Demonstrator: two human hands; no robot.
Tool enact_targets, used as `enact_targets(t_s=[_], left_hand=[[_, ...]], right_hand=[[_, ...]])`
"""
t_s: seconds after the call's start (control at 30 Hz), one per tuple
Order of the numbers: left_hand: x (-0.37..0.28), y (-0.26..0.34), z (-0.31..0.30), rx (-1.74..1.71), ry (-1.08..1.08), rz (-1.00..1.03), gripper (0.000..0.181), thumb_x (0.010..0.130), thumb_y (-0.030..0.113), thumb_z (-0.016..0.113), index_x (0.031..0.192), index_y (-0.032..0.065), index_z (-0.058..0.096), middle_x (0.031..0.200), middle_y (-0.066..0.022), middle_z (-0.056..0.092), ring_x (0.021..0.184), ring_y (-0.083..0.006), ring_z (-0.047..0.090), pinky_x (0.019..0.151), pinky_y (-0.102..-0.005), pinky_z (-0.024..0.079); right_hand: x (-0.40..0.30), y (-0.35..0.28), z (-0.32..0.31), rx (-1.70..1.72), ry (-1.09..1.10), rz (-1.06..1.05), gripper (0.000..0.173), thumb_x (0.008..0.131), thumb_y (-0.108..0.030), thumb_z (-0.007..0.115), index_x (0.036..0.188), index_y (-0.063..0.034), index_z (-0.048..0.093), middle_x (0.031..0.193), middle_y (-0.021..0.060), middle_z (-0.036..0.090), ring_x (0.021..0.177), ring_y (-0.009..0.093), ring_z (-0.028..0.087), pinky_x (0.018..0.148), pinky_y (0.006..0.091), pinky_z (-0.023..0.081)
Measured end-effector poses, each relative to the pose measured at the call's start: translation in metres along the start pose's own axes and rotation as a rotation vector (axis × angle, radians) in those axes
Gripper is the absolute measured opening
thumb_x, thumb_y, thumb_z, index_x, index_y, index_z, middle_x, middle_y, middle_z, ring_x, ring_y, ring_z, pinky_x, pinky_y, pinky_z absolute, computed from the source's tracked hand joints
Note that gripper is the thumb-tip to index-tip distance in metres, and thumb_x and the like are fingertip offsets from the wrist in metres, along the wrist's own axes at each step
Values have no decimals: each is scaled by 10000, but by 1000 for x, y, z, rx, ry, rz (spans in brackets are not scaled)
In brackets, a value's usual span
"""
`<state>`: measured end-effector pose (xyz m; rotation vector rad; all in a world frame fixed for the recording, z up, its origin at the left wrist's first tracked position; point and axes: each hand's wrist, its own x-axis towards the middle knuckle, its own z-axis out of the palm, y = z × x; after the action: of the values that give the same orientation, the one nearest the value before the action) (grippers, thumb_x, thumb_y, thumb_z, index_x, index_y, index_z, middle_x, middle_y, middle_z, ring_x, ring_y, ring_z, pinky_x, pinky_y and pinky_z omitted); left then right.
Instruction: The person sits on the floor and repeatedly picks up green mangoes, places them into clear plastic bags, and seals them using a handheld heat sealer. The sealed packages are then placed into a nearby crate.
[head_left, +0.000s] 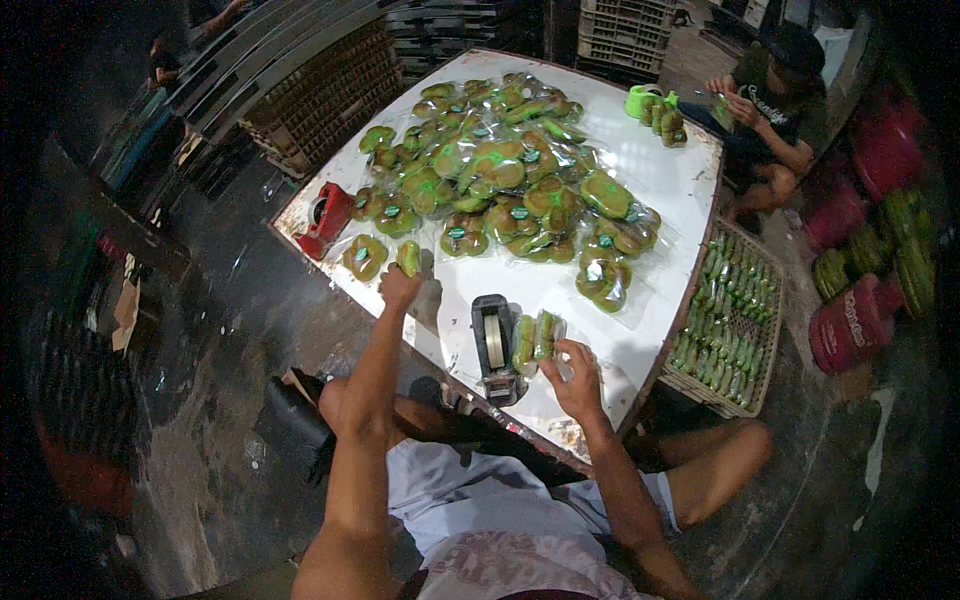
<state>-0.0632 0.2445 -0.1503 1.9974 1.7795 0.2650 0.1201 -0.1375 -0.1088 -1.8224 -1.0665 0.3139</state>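
My left hand (400, 288) is at the near left part of the white table, its fingers on a small green wrapped bundle (408, 258). Beside it lies a clear bag of round green-brown produce (364, 257) with a green sticker. My right hand (576, 376) has its fingers spread at the side of a plastic-wrapped green bundle (549, 334); whether it grips the bundle is unclear. A second such bundle (524, 342) lies between that one and a black tape dispenser (493, 349). A large pile of bagged produce (495, 165) covers the middle of the table.
A red tape dispenser (325, 220) sits at the left corner, a green one (643, 101) at the far right. A co-worker (776, 112) sits beyond the right edge. A plastic crate (731, 322) of wrapped green produce and a pink sack (853, 324) stand to the right.
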Motion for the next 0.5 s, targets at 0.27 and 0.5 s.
enact_targets(t_s=[0.27, 0.5], left_hand=[[-235, 66, -78, -1069, -1204, 203, 559, 888, 137, 686, 1379, -2, 457, 1270, -113, 588, 1126, -197, 585, 952, -353, 491], [-303, 43, -80, -1491, -1702, 271, 763, 925, 376, 648, 1469, -37, 307, 1364, -151, 523, 1214, -200, 546, 1001, -349, 453]], right_hand=[[26, -67, -77, 564, -67, 42, 623, 858, -297, 759, 1330, 13, 493, 1089, 103, 631, 993, 174, 608, 849, 335, 519], [-17, -110, -110, 798, -478, 363, 264, 870, -248, 738, 839, 7, 680, 684, 99, 626, 624, 145, 612, 586, 315, 485]])
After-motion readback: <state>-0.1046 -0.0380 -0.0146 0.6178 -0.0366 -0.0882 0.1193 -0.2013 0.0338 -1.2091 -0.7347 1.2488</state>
